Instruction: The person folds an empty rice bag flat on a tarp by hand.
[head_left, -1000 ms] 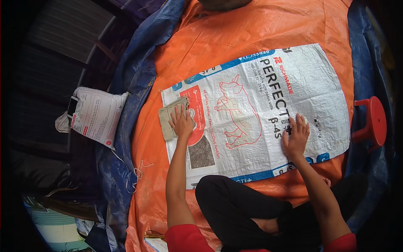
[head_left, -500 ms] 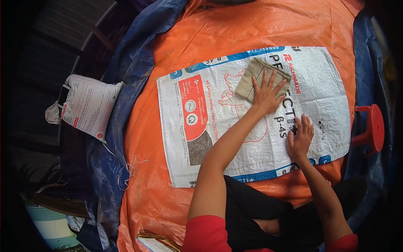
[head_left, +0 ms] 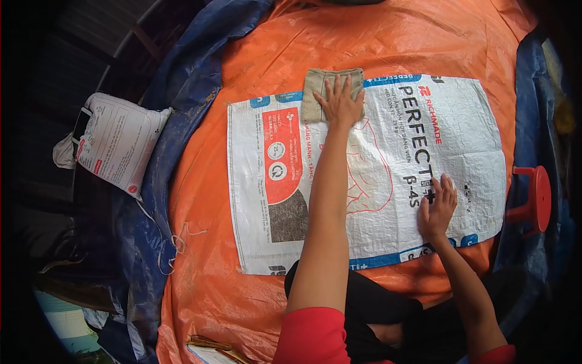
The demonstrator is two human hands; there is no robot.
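1. My left hand (head_left: 339, 103) is stretched far out in front of me, fingers spread and palm flat, pressing down on a folded tan cloth (head_left: 315, 91). It clasps nothing; it only bears down.
2. The cloth lies under that palm and just to its left, on the far edge of the woven feed sack (head_left: 473, 139), partly overlapping onto the orange tarp (head_left: 206, 230) beyond.
3. My right hand (head_left: 438, 209) rests close to me, open and flat on the sack near its print, fingers splayed, pinning it down.
4. The sack's long axis runs across me, left to right; both hands sit on it, the left at its far edge, the right near its close edge.
5. The cloth is well apart from my right hand, up and to its left; the left hand is the one already on it.
6. Off to my right, past the right hand, stands a red stool (head_left: 536, 194); far to my left lies a white filled bag (head_left: 115, 142).
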